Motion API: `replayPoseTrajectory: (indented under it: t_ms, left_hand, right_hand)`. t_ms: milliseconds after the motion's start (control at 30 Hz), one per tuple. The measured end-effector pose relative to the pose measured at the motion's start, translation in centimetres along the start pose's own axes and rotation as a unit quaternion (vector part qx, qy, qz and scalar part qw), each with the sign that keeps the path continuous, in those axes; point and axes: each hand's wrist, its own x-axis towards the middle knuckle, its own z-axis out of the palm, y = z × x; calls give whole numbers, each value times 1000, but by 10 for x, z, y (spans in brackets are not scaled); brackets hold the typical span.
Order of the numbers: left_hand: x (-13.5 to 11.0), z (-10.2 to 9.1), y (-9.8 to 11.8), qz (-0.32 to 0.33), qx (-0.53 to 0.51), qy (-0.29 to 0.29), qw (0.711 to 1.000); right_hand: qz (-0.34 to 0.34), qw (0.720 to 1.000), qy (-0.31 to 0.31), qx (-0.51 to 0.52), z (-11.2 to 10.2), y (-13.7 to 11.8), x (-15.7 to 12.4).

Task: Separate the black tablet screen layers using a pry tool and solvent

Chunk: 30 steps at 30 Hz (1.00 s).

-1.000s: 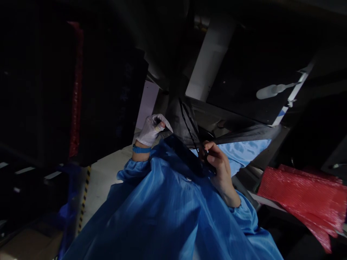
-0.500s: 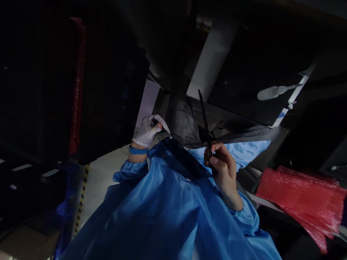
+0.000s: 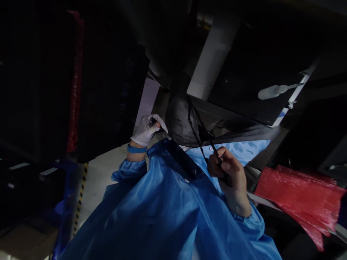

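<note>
With the panel (image 3: 184, 160) as landmark: the left hand (image 3: 144, 131) is at its far left end, the coat (image 3: 159, 213) behind it. To its right is the right hand (image 3: 233, 172), with the tool (image 3: 215, 148) in its fingers; farther right, the wrap sheets (image 3: 300, 195); beyond and right, the bottle (image 3: 272, 92).

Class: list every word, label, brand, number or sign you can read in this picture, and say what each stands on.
No text can be read.
Large dark object at left: faint marks, too dim and blurred to read.
Thin black piece in the right hand: no lettering visible.
Striped tape: black and yellow, no words visible.
</note>
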Motion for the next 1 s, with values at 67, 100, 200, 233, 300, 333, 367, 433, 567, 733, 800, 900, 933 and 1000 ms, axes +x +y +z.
replayPoseTrajectory:
  t_ms: [67, 100, 200, 233, 300, 333, 367, 433, 567, 733, 800, 900, 933, 1000]
  left_hand:
    - [0, 1, 1, -6, -2, -1, 1000]
    - [1, 1, 2, -10, -3, -1, 1000]
    - [1, -2, 2, -18, -11, -1, 1000]
    - [2, -4, 2, -20, -15, -2, 1000]
    - [3, -7, 0, -23, -29, -6, 999]
    - [4, -8, -2, -24, -39, -8, 999]
    - [5, -9, -5, -24, -50, -9, 998]
    - [8, -9, -11, -21, -73, -10, 997]
    - [13, -4, -19, -19, -122, -21, 992]
    - [16, 0, -21, -30, -147, -29, 988]
    - [15, -1, -22, -33, -143, -28, 989]
    - [12, -3, -24, -39, -122, -42, 991]
    - [10, -4, -24, -40, -112, -50, 992]
    - [7, -5, -20, -39, -91, -71, 993]
  right_hand:
    - [10, 1000, 7, 23, 1, -5, -3]
    - [16, 999, 18, 31, 2, -8, -6]
    - [46, 996, 37, 64, -1, -16, -12]
    - [58, 995, 29, 81, -4, -19, -14]
    - [80, 989, -2, 122, -12, -23, -15]
    - [90, 985, -21, 143, -17, -24, -15]
    - [101, 981, -39, 163, -22, -25, -14]
    - [122, 971, -72, 194, -32, -27, -14]
    - [149, 957, -104, 225, -47, -24, -15]
    - [166, 945, -108, 260, -64, -12, -20]
    - [162, 942, -104, 275, -72, -8, -22]
    - [155, 942, -91, 284, -85, -3, -25]
    - [154, 944, -86, 280, -88, -2, -26]
    - [149, 949, -73, 267, -94, 0, -28]
